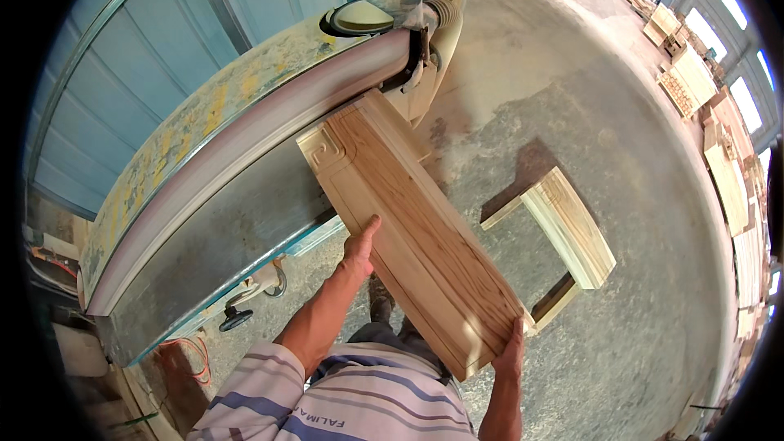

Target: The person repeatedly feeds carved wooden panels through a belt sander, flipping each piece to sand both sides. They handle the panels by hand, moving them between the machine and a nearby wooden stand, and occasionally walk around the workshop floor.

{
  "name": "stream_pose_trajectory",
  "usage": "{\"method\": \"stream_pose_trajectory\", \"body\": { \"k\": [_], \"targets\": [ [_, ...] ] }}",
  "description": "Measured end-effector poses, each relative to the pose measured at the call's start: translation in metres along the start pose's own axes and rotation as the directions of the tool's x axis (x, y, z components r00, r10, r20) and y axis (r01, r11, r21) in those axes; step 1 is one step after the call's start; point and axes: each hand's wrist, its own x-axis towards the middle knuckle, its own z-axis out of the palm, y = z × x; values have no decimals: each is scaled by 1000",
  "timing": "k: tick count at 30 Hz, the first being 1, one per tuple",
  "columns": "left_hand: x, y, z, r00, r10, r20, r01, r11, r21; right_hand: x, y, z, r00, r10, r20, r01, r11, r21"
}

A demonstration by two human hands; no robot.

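A long wooden panel (416,237) with a carved scroll at its far corner and moulded edges lies slantwise in front of me. My left hand (360,248) grips its left long edge near the middle, thumb on top and the other fingers hidden beneath. At the near right corner, my right hand (511,353) is closed round the panel's end. The far end reaches over the metal table (237,241) of a belt sander, close to its pale upright belt (245,159); whether it touches the belt I cannot tell.
The sander's worn cover (196,126) curves along the left, with a black knob (236,318) below the table. A ridged hose (444,13) hangs at its far end. On the concrete floor to the right stands a wooden stool (572,224). Timber stacks (690,82) line the far right.
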Motion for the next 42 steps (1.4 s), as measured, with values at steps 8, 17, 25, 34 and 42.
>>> {"method": "stream_pose_trajectory", "body": {
  "k": [8, 17, 25, 34, 42],
  "targets": [
    [6, 24, 2, 1000, 12, -12, -12, 999, 31, 11, 13, 13, 999, -10, -34, 10, 1000, 15],
    [15, 32, -2, 1000, 1, -18, 0, 997, 77, 18, 18, 29, 992, -32, -121, 39, 998, 52],
    [13, 34, 1, 1000, -14, -5, 15, 998, 62, 12, 14, 35, 995, -28, -99, 34, 998, 52],
    [9, 34, 2, 999, 8, -50, -3, 995, 96, 18, 20, 21, 990, -101, -96, 100, 995, -20],
    [6, 14, 0, 997, 32, -63, -26, 995, 92, 9, 13, 11, 992, -91, -92, 91, 996, 1]
  ]
}}
